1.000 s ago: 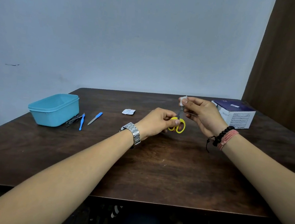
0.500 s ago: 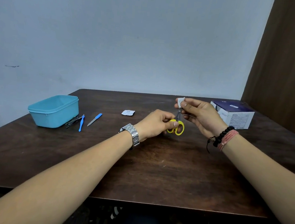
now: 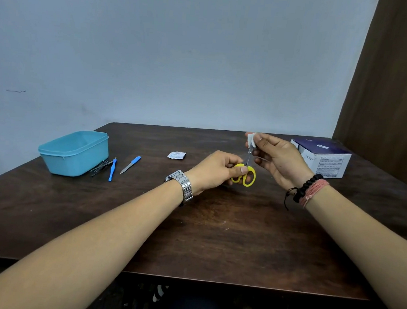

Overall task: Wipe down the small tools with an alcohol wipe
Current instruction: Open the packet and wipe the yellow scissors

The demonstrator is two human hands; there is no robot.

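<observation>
Holding scissors upright above the desk, left hand gripping the yellow handles, right hand pinching the wipe at the blade tips. Better keeping the pinch firm, handles steady, fingers off the edges.

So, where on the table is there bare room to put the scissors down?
The widest bare patch is the near table between the two forearms. Another lies between the torn wrapper and the blue-handled nail file. It is crowded beside the teal container, where the metal tools and the blue-handled pick lie close together.
</observation>
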